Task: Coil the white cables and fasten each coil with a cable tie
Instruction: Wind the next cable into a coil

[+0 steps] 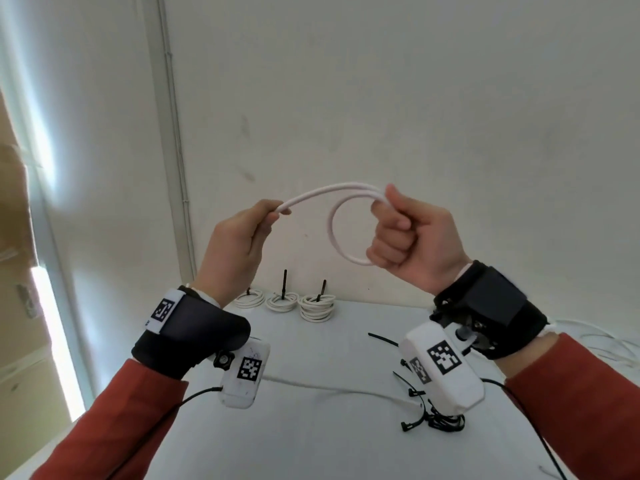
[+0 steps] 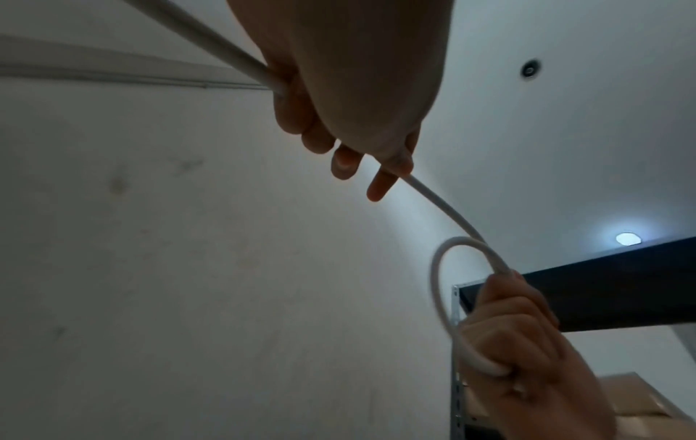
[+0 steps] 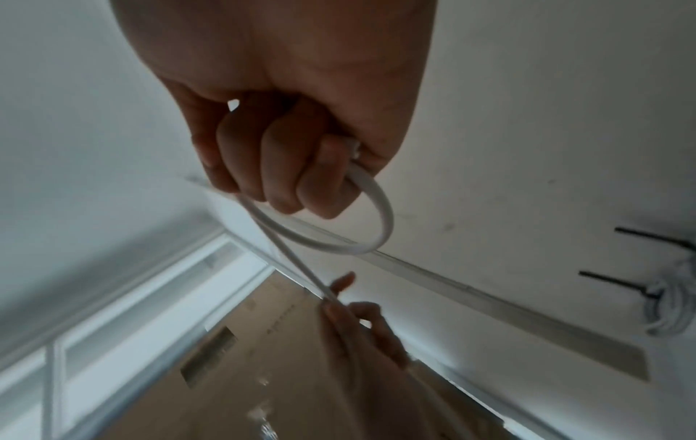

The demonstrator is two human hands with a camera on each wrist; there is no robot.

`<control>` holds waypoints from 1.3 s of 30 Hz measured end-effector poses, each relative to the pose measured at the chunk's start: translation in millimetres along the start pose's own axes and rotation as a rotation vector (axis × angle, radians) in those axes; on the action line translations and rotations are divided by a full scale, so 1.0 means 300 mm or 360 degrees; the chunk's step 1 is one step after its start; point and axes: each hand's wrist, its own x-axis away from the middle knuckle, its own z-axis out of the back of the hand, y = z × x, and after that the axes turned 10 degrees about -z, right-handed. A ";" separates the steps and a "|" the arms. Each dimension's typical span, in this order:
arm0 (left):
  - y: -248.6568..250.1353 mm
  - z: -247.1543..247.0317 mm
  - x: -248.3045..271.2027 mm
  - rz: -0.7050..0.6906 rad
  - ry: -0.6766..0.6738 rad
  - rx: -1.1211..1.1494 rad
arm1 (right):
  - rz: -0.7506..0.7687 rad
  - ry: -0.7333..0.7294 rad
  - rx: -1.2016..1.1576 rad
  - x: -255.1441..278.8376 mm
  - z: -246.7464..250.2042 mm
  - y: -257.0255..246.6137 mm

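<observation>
Over the white worktop point(image 1: 311, 341), a thin white cable point(image 1: 331, 230) is hanging in one loop. The right hand point(image 1: 412, 237) is clenching its grip round it, the left hand point(image 1: 235, 244) pinching the free run. Below, tied white coils point(image 1: 318, 308) and black cable ties point(image 1: 433, 420) are lying. Black-and-white code squares point(image 1: 444, 357) are marking the wrist units point(image 1: 460, 386).

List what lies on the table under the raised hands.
Three tied white coils at the far edge, a white cable across the middle, and black cable ties. The right wrist camera covers part of the tie pile, so their count is hidden.
</observation>
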 end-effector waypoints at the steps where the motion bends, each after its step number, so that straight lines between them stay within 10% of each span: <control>1: -0.013 -0.005 0.012 0.0040 0.0005 0.0016 | 0.0046 0.0018 -0.0118 0.006 0.002 -0.010; 11: -0.060 -0.072 0.138 -0.0196 -0.0386 -0.0502 | 0.0741 0.0172 -0.0831 0.043 0.056 -0.073; 21: 0.074 -0.082 0.140 -0.0495 -0.0693 -0.0797 | 0.0782 0.0500 -0.0600 -0.052 0.059 -0.040; 26: 0.106 -0.064 0.132 -0.0554 -0.0749 -0.0825 | 0.0671 0.0790 0.0753 -0.101 0.018 0.034; 31: 0.100 -0.007 0.107 -0.0495 -0.0773 -0.0856 | 0.0264 0.0566 0.2341 -0.096 0.029 0.092; 39: 0.055 0.020 0.096 -0.0512 -0.0701 -0.0844 | -0.0111 0.0310 0.3005 -0.070 -0.009 0.104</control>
